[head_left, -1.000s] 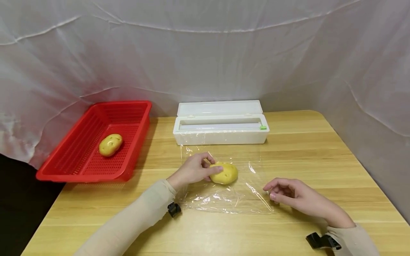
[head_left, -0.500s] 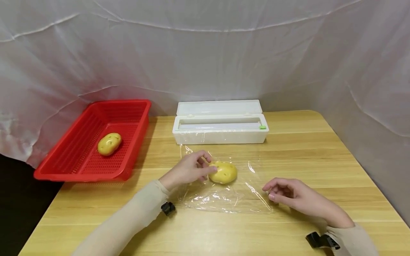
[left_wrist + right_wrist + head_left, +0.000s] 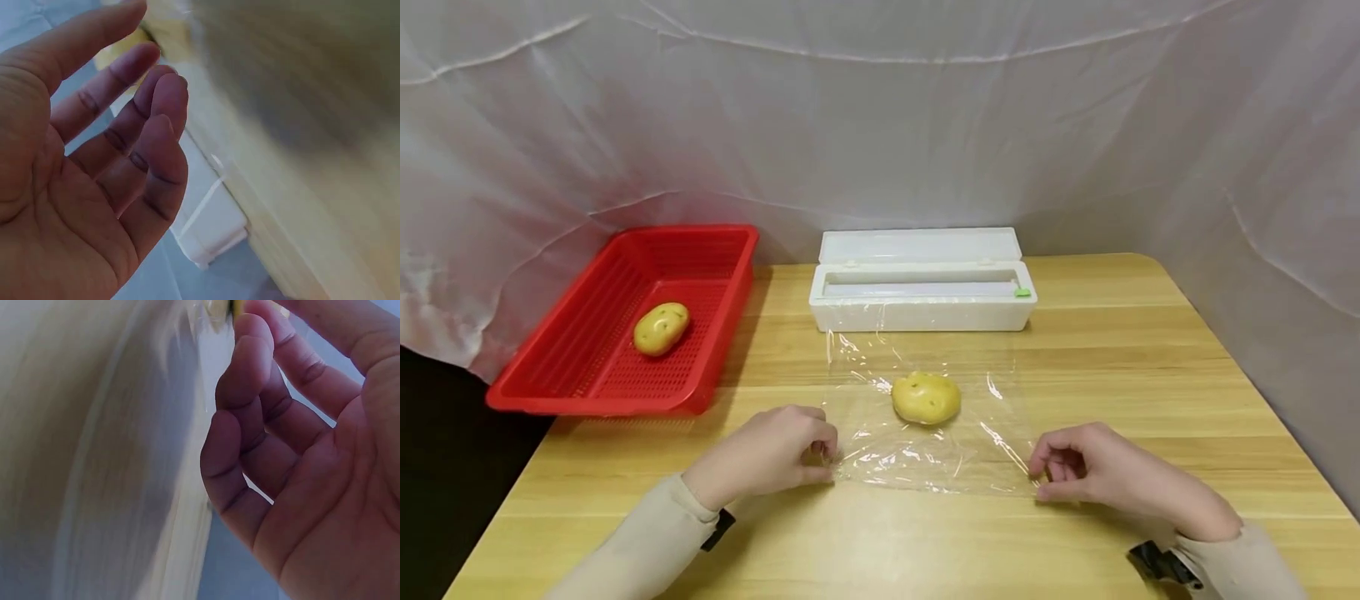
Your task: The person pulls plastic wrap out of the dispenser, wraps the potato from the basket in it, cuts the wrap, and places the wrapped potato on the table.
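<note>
A yellow potato point(image 3: 926, 398) lies on a sheet of clear plastic wrap point(image 3: 917, 462) on the table. This sheet runs forward from a white wrap dispenser point(image 3: 925, 315) with its lid raised. My left hand point(image 3: 767, 454) is at the sheet's front left corner, fingers loosely curled; the left wrist view shows its thumb and index finger apart. At the front right corner, my right hand point(image 3: 1101, 471) has loosely bent fingers, with a gap between thumb and index finger in the head view. Whether either fingertip touches the wrap is hard to see.
A red plastic basket point(image 3: 707, 375) stands at the left with another potato point(image 3: 661, 328) in it. On the dispenser's right end sits a green slider point(image 3: 1022, 292). Pale cloth point(image 3: 925, 125) hangs behind the wooden table point(image 3: 940, 550).
My left hand has let go of the potato and moved left and toward the front, to the wrap's corner. The right hand has shifted slightly nearer the right corner. The potato stays put.
</note>
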Action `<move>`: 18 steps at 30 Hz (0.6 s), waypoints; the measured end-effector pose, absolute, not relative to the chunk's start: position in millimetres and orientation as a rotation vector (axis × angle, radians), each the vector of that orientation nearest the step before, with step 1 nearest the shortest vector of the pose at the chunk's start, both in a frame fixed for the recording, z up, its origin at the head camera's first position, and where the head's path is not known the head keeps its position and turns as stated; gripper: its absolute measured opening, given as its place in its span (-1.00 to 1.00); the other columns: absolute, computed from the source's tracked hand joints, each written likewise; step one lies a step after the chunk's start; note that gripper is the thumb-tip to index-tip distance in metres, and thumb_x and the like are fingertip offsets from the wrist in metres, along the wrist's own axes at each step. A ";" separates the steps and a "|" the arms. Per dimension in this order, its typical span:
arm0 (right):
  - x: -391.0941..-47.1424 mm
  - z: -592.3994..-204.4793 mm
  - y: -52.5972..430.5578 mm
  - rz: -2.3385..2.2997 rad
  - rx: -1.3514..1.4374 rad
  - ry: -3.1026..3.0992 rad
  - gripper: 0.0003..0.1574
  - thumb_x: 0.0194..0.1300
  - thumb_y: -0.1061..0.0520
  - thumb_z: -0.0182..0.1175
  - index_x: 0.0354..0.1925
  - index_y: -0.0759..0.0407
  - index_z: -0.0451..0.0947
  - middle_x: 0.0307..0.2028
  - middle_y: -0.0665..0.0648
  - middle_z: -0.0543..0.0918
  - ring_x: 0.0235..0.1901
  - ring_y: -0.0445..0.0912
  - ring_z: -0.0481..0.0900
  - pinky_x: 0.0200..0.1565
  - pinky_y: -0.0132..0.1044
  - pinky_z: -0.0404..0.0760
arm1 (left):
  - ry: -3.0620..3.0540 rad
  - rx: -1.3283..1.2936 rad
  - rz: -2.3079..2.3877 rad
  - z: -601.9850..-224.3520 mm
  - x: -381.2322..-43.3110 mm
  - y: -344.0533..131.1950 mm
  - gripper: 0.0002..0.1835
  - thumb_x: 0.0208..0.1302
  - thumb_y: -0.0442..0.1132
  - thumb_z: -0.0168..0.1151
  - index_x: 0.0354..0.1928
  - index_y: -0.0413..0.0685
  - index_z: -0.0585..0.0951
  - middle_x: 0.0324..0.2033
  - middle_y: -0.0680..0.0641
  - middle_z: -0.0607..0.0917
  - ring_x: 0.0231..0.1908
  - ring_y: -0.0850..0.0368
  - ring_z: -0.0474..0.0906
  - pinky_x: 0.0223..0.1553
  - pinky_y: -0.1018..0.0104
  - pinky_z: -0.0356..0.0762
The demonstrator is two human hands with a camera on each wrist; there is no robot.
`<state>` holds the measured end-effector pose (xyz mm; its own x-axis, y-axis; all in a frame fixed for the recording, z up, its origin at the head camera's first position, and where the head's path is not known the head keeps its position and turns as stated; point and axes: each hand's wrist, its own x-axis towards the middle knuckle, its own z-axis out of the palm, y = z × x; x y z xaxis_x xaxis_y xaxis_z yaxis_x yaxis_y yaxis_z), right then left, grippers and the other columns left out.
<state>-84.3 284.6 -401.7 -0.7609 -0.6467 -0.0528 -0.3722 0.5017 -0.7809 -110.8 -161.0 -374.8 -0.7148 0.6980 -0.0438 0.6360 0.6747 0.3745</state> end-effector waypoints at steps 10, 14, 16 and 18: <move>-87.5 -402.0 282.3 -1.025 -0.839 2.456 -0.82 0.29 0.05 0.56 -0.28 -0.09 0.69 -0.52 -0.26 0.50 -0.49 -0.44 0.40 -0.45 -0.45 0.47 | 2.757 1.119 0.424 -389.8 -101.1 -165.5 -0.78 0.20 -0.11 0.63 -0.39 0.24 0.67 -0.44 0.23 0.57 -0.44 0.42 0.38 -0.42 0.43 0.43; -87.6 -403.0 281.9 -1.014 -0.841 2.454 -0.82 0.30 0.07 0.55 -0.31 -0.11 0.68 -0.53 -0.28 0.48 -0.51 -0.45 0.39 -0.45 -0.45 0.47 | 2.764 1.136 0.412 -392.2 -100.5 -164.0 -0.77 0.21 -0.12 0.62 -0.39 0.24 0.66 -0.44 0.25 0.56 -0.45 0.42 0.38 -0.43 0.44 0.42; -87.6 -403.8 281.2 -1.001 -0.830 2.456 -0.81 0.29 0.07 0.55 -0.32 -0.12 0.68 -0.54 -0.28 0.47 -0.51 -0.45 0.39 -0.45 -0.46 0.47 | 2.760 1.145 0.414 -392.8 -100.0 -163.6 -0.78 0.21 -0.11 0.62 -0.38 0.23 0.67 -0.43 0.25 0.58 -0.45 0.42 0.39 -0.43 0.44 0.43; -87.6 -403.8 280.8 -0.989 -0.819 2.453 -0.81 0.30 0.07 0.54 -0.32 -0.11 0.68 -0.54 -0.28 0.47 -0.52 -0.44 0.38 -0.45 -0.45 0.45 | 2.752 1.152 0.421 -393.6 -99.4 -163.3 -0.78 0.22 -0.09 0.62 -0.36 0.22 0.66 -0.43 0.24 0.58 -0.45 0.43 0.39 -0.43 0.45 0.42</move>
